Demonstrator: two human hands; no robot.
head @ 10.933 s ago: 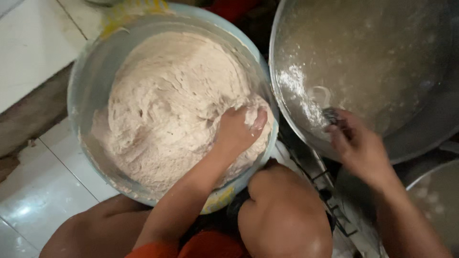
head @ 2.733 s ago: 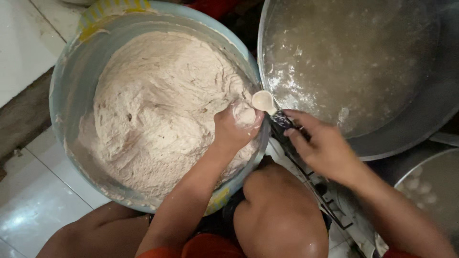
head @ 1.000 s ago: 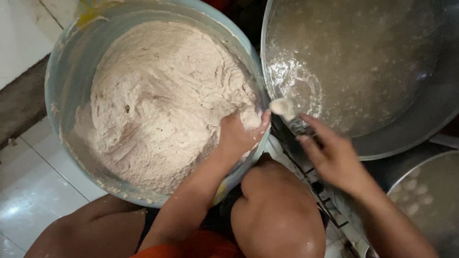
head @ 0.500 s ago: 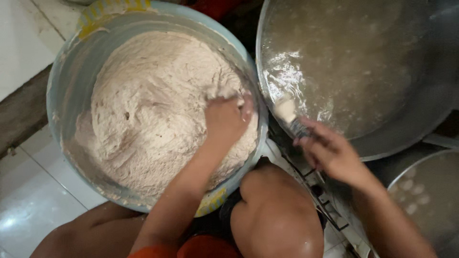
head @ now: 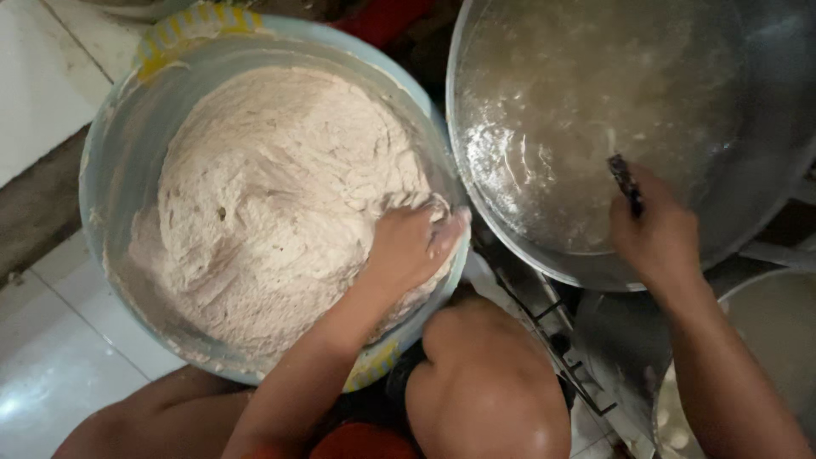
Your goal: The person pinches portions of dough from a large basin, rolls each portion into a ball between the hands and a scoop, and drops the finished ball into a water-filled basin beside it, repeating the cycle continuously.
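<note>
dough (head: 280, 204), pale and sticky, fills the big light-blue basin (head: 110, 127). the left hand (head: 408, 246) is sunk in at its near right edge, fingers (head: 438, 223) curled shut around a clump, smeared with it. the right hand (head: 654, 234) reaches over the wide metal pan (head: 748, 110) of shiny liquid, fingers closed on a thin dark utensil handle (head: 625, 183) that pokes out above them. a knee (head: 484, 382) sits below both hands.
</note>
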